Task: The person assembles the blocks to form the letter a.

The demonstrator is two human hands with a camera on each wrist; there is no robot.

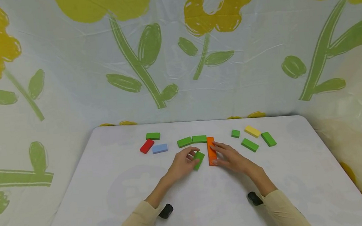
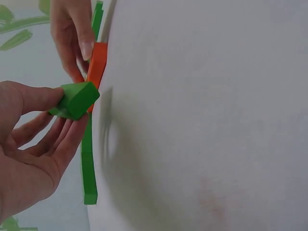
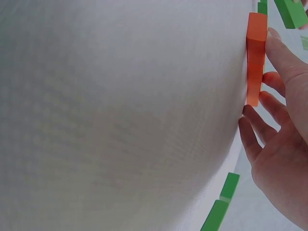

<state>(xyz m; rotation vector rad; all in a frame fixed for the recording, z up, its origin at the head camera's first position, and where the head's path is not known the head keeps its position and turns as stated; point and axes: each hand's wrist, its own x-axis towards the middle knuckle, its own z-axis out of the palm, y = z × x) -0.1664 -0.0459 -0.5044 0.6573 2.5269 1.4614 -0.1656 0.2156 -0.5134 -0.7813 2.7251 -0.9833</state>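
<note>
My left hand pinches a green block between thumb and fingers, tilted and raised over the table, as its shadow shows in the left wrist view. Just right of it, two orange blocks lie end to end in a line pointing away from me. Along their right side rests my right hand, its thumb and fingertips touching that one side with no grip around them. A flat green block meets the far left end of the orange line, and another green block continues leftward from it.
On the left lie a green block, a red block and a blue block. To the right are a small green cube, a yellow block and two green blocks. A flowered curtain stands behind the table.
</note>
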